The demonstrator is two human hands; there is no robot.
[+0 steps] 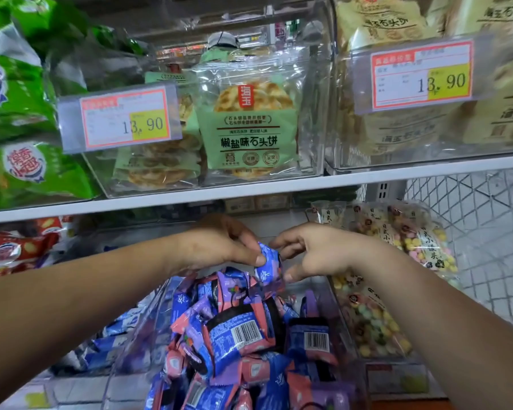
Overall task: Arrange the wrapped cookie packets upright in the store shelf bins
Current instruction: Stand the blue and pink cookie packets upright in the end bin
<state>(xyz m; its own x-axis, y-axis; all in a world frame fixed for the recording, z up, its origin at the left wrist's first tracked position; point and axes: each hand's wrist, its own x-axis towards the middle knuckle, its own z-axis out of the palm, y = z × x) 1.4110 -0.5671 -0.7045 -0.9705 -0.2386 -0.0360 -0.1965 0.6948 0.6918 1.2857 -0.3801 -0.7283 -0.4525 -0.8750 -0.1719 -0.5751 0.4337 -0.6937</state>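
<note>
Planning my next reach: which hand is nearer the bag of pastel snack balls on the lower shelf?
Right. The right hand is left of the bag of pastel snack balls, apart from it; the left hand, pinching a blue packet, is farther left.

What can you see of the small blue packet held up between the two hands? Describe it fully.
The blue packet is a small, glossy, crinkled plastic wrapper with pink patches, roughly upright above the packet pile. The left hand pinches its upper left edge; the right hand reaches its right side, contact unclear.
</note>
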